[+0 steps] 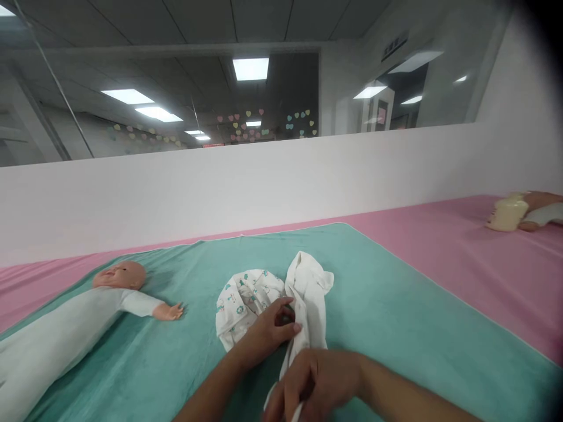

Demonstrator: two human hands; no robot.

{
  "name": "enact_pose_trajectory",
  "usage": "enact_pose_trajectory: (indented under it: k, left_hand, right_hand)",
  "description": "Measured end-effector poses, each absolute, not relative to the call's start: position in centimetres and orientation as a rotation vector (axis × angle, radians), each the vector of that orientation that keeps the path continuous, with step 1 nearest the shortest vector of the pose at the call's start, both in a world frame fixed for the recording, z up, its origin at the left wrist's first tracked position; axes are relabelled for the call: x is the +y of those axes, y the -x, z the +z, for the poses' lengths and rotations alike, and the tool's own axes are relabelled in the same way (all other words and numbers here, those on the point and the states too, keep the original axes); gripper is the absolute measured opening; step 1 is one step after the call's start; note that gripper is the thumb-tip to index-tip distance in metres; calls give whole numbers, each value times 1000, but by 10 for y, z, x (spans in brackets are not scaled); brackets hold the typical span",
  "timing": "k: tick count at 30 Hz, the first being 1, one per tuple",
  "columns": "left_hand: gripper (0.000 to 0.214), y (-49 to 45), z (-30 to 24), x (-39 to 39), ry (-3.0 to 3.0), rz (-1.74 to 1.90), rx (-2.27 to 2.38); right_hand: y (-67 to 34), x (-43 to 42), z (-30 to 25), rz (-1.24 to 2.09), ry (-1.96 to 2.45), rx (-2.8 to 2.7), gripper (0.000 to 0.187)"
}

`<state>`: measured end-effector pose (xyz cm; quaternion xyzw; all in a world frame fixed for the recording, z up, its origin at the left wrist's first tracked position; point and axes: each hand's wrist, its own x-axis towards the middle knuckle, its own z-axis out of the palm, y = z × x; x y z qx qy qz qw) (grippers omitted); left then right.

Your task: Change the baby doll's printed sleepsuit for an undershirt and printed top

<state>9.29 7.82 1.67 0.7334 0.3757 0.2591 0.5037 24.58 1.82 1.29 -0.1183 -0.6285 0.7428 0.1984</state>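
Observation:
A plain white baby garment (313, 293) lies bunched lengthwise on the green blanket (382, 305) in front of me. My left hand (275, 323) pinches its left edge partway up, thumb and fingers curled on the fabric. Nearer to me, my right hand (319, 381) is closed on the lower end of the same garment, its fingertips partly cut off by the bottom of the view. Left of the garment sits a round, crumpled white cloth (240, 296) with a small green print; my left forearm covers part of it. The plain garment's exact type is unclear.
A baby doll (79, 322) in a pale suit lies at the left, its arm stretched toward the middle. Pink cover (466, 252) surrounds the blanket. At far right stands a cream bottle (508, 212) beside another doll's limbs. A low white wall (264, 187) runs behind.

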Motion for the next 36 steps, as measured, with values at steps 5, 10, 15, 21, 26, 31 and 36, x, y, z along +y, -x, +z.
enact_pose_trajectory:
  k: [5, 10, 15, 21, 26, 31, 36]
  left_hand:
    - [63, -91, 20, 73, -1740, 537, 811]
    - [56, -85, 36, 67, -1835, 443, 613]
    - [49, -92, 23, 70, -1951, 415, 796]
    - [53, -60, 3, 113, -2518, 761, 1740]
    - [42, -23, -3, 140, -2222, 401, 2072]
    - [24, -15, 15, 140, -2146, 759, 2009]
    - [19, -58, 68, 114, -1531, 1315, 1603]
  right_hand:
    - [-237, 12, 8, 1976, 313, -1701, 28]
    - [-243, 21, 33, 1610, 552, -1372, 28]
    - [-283, 52, 25, 1034, 926, -1358, 16]
    - [-297, 68, -4, 503, 1000, -2086, 55]
    - [-281, 66, -10, 341, 1039, -2349, 40]
    - [-290, 75, -19, 318, 1107, -2157, 37]
    - [-290, 78, -24, 264, 1147, -2150, 24]
